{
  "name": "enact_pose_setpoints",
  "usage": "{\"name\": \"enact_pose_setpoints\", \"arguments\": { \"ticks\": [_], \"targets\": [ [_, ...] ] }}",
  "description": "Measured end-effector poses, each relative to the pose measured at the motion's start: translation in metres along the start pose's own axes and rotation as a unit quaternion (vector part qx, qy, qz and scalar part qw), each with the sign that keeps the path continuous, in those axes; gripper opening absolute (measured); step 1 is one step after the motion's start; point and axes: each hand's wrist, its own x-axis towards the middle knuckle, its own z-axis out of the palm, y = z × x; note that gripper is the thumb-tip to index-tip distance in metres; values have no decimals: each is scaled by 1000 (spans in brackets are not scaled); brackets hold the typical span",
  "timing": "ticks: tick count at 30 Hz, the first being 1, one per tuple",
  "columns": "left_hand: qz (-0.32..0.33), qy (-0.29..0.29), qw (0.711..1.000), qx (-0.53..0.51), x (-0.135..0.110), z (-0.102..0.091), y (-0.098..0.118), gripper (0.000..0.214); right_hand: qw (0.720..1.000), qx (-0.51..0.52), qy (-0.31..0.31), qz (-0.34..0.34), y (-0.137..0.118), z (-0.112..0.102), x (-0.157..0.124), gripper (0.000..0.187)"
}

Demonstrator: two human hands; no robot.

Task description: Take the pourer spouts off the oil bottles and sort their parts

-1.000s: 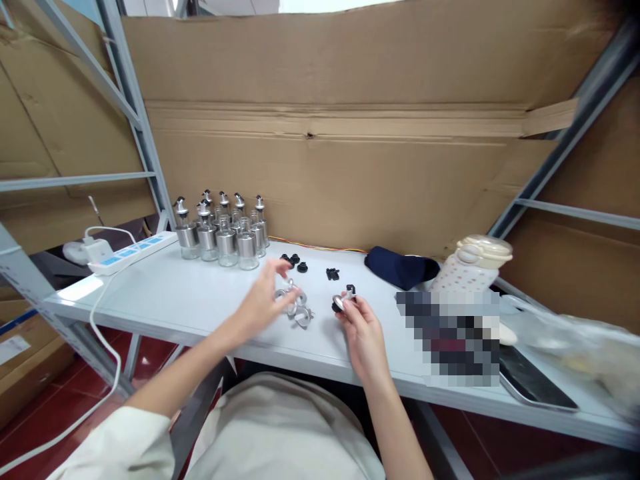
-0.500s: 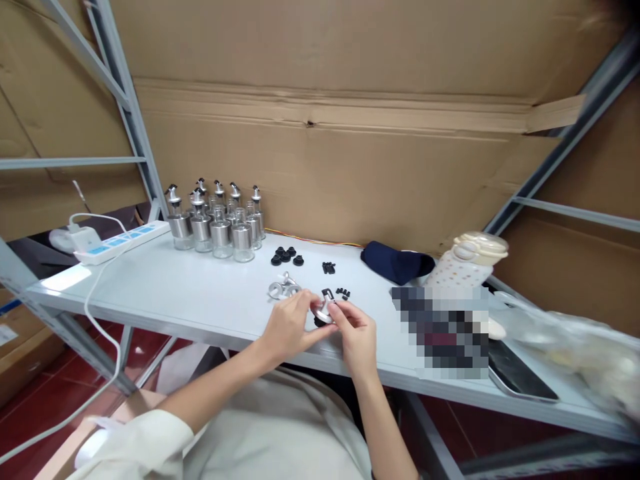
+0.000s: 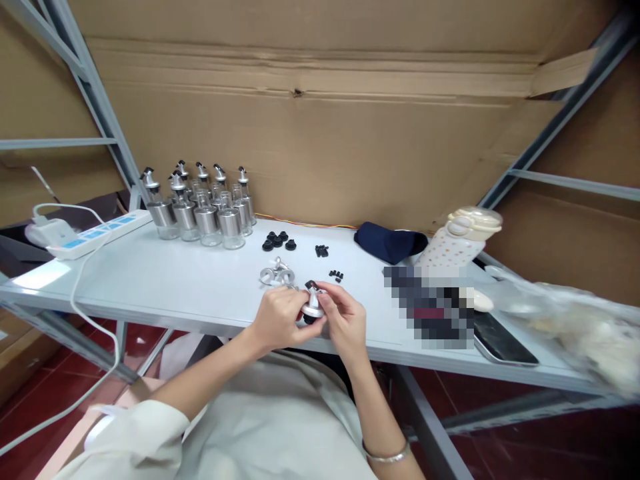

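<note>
- The left hand point(image 3: 277, 317) and the right hand point(image 3: 340, 320) are meeting over the near edge of the white table point(image 3: 150, 287), both pinching one silver pourer cap point(image 3: 313, 309) between them.
- The left fingers are curling closed around the cap's left side; the right thumb and forefinger are closing on its top, where a small black piece is showing.
- The cap is sitting between the two hands, just above the table edge.
- Loose silver caps point(image 3: 274, 275) are lying just beyond the left hand, at 11 o'clock.
- Black stoppers point(image 3: 277, 240) are clustering farther out at 11 o'clock, with small black bits point(image 3: 337, 274) near at 1 o'clock.
- Capped glass bottles point(image 3: 200, 213) are standing in a group at 10 o'clock, a power strip point(image 3: 95, 233) farther left.
- A navy cloth point(image 3: 387, 243) and a dotted bottle point(image 3: 457, 247) are lying at 2 o'clock.
</note>
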Motion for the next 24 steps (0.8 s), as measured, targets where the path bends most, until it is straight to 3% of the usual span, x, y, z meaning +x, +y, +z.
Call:
{"name": "enact_pose_setpoints", "arguments": {
  "ticks": [4,7,18,24],
  "targets": [
    [-2,27,995,-91,-1,-1,-3,36,990,-58,-87,-97,-1,-1,3,41],
    [3,31,992,-126,-1,-1,-4,38,982,-73,-112,-135,0,-1,4,46],
    [-14,-42,990,-130,-3,4,-5,31,963,-174,-31,-205,-6,2,-1,47],
    [83,-102,988,-84,-6,8,-7,29,981,-112,12,-161,-1,2,-6,41]
  ]
}}
